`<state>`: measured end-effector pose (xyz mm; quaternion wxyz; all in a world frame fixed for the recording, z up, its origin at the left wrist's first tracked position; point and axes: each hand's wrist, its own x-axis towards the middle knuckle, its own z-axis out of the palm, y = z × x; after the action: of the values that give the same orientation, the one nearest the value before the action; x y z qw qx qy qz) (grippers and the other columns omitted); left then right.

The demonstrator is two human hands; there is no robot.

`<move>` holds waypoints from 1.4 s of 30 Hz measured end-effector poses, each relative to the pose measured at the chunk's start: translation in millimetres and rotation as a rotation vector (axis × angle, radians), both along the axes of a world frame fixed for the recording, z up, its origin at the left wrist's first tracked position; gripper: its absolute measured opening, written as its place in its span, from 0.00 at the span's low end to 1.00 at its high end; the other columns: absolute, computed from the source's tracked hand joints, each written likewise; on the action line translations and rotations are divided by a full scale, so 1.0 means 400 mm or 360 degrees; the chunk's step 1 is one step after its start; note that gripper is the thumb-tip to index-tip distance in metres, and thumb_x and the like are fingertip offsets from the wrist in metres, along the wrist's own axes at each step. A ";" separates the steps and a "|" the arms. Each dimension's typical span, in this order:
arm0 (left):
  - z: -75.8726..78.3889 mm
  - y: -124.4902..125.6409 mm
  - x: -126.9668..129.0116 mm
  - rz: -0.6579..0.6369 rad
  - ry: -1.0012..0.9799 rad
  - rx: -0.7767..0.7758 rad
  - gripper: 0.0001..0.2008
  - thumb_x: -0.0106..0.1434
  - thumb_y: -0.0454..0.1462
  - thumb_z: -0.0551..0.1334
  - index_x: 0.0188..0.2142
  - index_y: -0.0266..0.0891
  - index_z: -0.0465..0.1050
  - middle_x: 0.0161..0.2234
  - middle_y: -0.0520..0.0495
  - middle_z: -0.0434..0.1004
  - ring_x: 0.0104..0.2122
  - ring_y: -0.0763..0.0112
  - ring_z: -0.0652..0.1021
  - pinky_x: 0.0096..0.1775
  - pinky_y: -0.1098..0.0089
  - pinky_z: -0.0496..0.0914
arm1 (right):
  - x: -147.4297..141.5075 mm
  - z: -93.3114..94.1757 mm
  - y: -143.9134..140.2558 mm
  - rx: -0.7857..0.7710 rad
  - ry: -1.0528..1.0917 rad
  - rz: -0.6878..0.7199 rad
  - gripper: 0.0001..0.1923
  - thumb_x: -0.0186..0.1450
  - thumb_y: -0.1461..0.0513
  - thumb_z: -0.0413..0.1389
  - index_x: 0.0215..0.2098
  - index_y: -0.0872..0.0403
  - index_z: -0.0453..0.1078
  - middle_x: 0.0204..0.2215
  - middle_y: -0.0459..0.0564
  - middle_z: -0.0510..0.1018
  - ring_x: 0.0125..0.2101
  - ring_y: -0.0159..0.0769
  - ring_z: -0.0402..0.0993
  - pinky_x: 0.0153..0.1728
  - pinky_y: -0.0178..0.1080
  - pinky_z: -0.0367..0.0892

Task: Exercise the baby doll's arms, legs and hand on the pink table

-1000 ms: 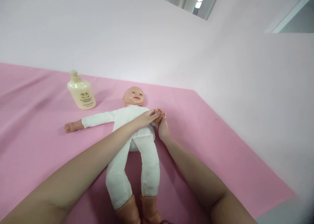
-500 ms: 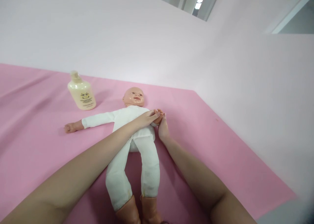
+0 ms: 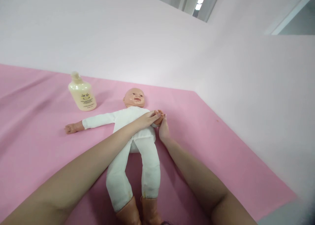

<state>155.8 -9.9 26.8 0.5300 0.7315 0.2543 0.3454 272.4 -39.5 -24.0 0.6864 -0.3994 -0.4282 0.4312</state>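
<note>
Pink sheet: both hands (left, right) clasp doll's hand.

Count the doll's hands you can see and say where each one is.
2. One doll hand lies bare on the pink sheet, arm outstretched. The other is mostly covered between the person's left hand and right hand.
</note>
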 end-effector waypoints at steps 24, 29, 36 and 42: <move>0.004 -0.002 -0.004 -0.0014 0.0019 -0.0020 0.29 0.60 0.60 0.54 0.39 0.36 0.72 0.40 0.42 0.77 0.45 0.57 0.74 0.51 0.58 0.66 | -0.003 0.006 -0.005 -0.0004 -0.0002 0.0015 0.27 0.65 0.42 0.44 0.46 0.48 0.75 0.50 0.45 0.79 0.58 0.37 0.68 0.66 0.45 0.53; 0.002 -0.001 -0.003 -0.0009 0.0013 -0.0015 0.29 0.60 0.60 0.54 0.39 0.36 0.71 0.40 0.42 0.77 0.45 0.57 0.74 0.51 0.59 0.65 | -0.002 0.004 -0.002 0.0017 0.0006 0.0024 0.28 0.64 0.41 0.45 0.46 0.48 0.75 0.51 0.46 0.78 0.58 0.37 0.67 0.66 0.45 0.53; -0.001 0.000 -0.002 -0.0012 -0.0023 -0.0044 0.29 0.60 0.60 0.55 0.39 0.36 0.71 0.40 0.43 0.77 0.45 0.58 0.74 0.51 0.60 0.65 | -0.002 0.000 0.001 0.0024 0.0027 0.0036 0.27 0.64 0.42 0.45 0.46 0.49 0.75 0.51 0.45 0.78 0.59 0.37 0.67 0.66 0.44 0.52; -0.003 0.001 -0.001 -0.0009 -0.0015 -0.0039 0.29 0.60 0.60 0.55 0.38 0.35 0.71 0.40 0.42 0.77 0.45 0.58 0.74 0.52 0.59 0.65 | 0.001 -0.004 0.003 0.0031 -0.0002 0.0038 0.27 0.66 0.43 0.44 0.47 0.48 0.74 0.52 0.46 0.78 0.59 0.36 0.67 0.66 0.45 0.52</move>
<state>155.3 -9.4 25.7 0.5412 0.7240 0.2540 0.3441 272.9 -38.2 -25.6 0.6850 -0.3878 -0.4375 0.4348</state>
